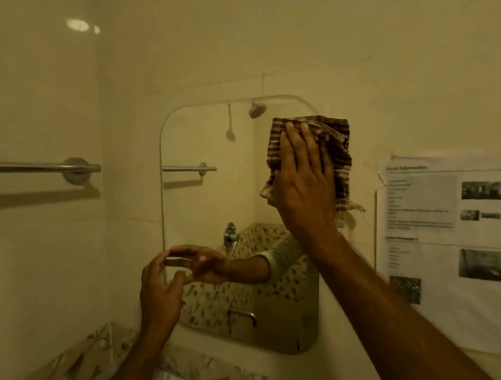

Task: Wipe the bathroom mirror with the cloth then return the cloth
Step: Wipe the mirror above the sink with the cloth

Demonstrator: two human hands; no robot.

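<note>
The bathroom mirror (206, 204) is a rounded rectangle on the wall straight ahead. A brown and white striped cloth (335, 148) is pressed flat against its upper right part by my right hand (301, 181), palm on the cloth and fingers pointing up. My left hand (159, 290) grips the mirror's left edge low down, thumb and fingers pinched on the rim. The glass reflects that hand, a sleeve, a shower head and a tap.
A chrome towel bar (37, 167) is fixed to the left wall. A printed paper sheet (452, 248) is taped to the wall right of the mirror. A patterned tile ledge (201, 373) runs below the mirror.
</note>
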